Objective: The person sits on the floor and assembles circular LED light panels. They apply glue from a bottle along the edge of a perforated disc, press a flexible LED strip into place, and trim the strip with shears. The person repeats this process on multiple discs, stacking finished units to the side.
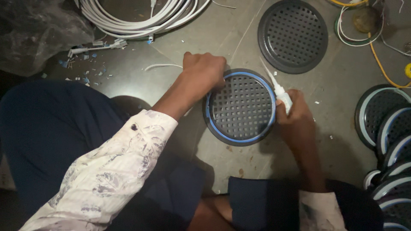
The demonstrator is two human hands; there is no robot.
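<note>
A round dark grille with a square-hole mesh and a blue ring inside its rim [239, 107] lies flat on the grey floor in front of me. My left hand [204, 70] rests closed on the grille's upper left rim, pressing it down. My right hand [295, 113] sits at the grille's right rim and grips a small white squeeze tube with a long thin nozzle [280, 92]. The nozzle points up and left, above the blue ring.
A second dark grille without a ring [293, 36] lies behind. A stack of ringed grilles [389, 141] overlaps at the right edge. Coiled white cable [141, 17] sits at the back, a yellow wire [379, 62] at right, a plastic bag [38, 30] at left.
</note>
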